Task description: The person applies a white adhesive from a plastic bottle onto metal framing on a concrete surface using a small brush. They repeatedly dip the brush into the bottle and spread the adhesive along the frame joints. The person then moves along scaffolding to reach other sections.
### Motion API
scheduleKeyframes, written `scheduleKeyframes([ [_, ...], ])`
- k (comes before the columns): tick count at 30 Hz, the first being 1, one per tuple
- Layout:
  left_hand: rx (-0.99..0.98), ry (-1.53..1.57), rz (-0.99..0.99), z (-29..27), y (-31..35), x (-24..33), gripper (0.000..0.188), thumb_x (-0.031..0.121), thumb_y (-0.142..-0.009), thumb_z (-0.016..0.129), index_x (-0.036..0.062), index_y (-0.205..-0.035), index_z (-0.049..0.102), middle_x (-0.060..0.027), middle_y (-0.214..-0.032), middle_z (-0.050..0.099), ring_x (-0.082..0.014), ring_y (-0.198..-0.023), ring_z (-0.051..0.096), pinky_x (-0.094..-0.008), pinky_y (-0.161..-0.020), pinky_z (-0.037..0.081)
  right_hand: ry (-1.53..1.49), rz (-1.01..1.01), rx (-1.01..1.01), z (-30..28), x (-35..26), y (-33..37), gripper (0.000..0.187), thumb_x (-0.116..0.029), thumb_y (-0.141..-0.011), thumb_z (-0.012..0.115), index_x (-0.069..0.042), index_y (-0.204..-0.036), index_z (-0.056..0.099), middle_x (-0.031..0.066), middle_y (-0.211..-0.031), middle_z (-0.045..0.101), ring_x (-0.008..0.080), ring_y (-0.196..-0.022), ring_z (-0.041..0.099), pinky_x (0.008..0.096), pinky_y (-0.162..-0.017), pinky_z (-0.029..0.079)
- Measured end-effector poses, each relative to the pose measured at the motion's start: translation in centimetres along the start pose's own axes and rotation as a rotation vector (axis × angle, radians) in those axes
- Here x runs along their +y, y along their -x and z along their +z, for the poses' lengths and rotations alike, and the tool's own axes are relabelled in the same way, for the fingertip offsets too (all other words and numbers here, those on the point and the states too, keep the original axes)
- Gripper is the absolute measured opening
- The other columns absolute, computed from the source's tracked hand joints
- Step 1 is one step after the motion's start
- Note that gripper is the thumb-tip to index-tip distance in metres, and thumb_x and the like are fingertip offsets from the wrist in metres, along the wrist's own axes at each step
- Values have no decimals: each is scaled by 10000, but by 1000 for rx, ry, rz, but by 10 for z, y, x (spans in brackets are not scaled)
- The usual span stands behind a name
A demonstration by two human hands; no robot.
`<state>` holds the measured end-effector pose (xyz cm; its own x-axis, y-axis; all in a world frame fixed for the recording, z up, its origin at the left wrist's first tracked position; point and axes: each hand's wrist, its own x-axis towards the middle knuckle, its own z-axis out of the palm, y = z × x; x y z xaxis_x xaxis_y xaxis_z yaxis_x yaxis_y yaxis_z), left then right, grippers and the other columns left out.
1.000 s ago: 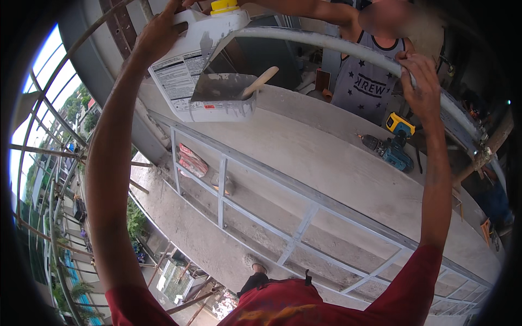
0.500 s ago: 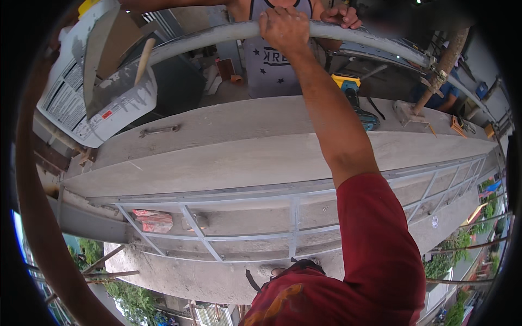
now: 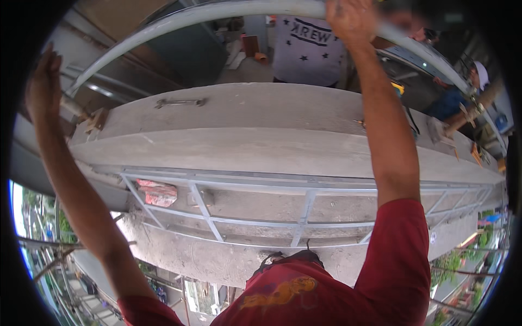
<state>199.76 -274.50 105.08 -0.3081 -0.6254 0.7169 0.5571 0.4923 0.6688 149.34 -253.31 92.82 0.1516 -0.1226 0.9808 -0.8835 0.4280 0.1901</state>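
Observation:
My right hand [image 3: 352, 23] is closed over a long grey pipe [image 3: 217, 17] that curves across the top of the view. Raised at the far left, my left hand [image 3: 44, 87] has its fingers stretched upward and nothing visible in it. Below the pipe runs a concrete ledge [image 3: 261, 111] with a double-ended wrench [image 3: 181, 102] lying on it. A power tool [image 3: 399, 88] stands behind my right forearm, which hides most of it.
A person in a printed grey tank top [image 3: 310, 54] stands beyond the ledge; another person [image 3: 462, 100] is farther right. A metal frame [image 3: 261, 221] lies nearer me, with a red-and-white bag [image 3: 157, 193] by it. A wooden pole [image 3: 472, 111] rises at right.
The white container with a wooden-handled tool in it has left the view. My left hand has come into sight, empty. My view has shifted, and the pipe sits higher in it.

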Motion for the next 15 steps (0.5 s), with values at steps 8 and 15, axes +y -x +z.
scheduleKeyframes([
  [8, 251, 306, -397, -14, 185, -78, 176, 188, -1021, 510, 29, -1041, 585, -36, -941, 600, -107, -751, 563, -224, -637, 481, 245, 79, -243, 7, 18, -13, 401, -452, -948, 431, -192, -1000, 731, 79, -890, 720, 302, -815, 678, 489, -723, 519],
  [15, -106, -938, -400, -2, 172, -167, 313, 351, -944, 630, 78, -1081, 698, -48, -884, 663, -179, -841, 649, -310, -742, 528, 308, 6, -253, 14, 14, -11, 405, -436, -967, 425, -153, -936, 713, 57, -905, 713, 270, -860, 681, 446, -754, 535],
])
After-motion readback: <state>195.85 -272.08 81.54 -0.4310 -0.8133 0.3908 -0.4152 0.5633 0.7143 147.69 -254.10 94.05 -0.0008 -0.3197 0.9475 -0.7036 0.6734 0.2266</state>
